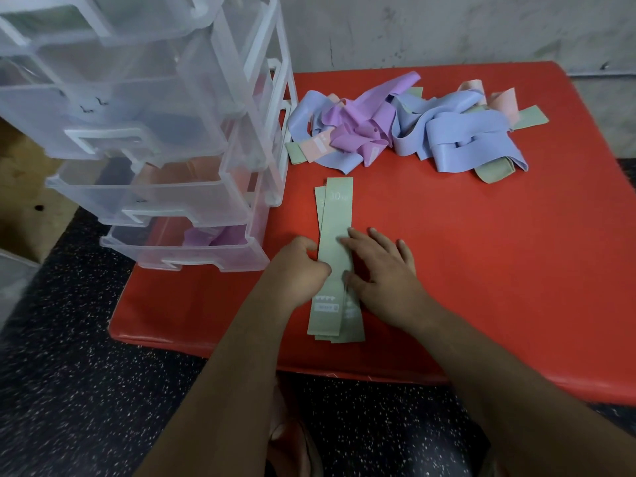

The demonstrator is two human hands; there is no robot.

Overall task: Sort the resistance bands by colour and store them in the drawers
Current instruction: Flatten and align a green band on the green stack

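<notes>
On a red mat (481, 253), the left hand (299, 266) pinches and the right hand (382, 270) presses flat the green bands (335, 215), apparently squaring them for a drawer (179, 251).

Red mat (481, 270) on speckled floor (69, 373)

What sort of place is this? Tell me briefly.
Probably a gym or exercise room: a padded red mat on speckled rubber-like flooring, loose resistance bands, and a clear plastic drawer unit for storing them.
</notes>
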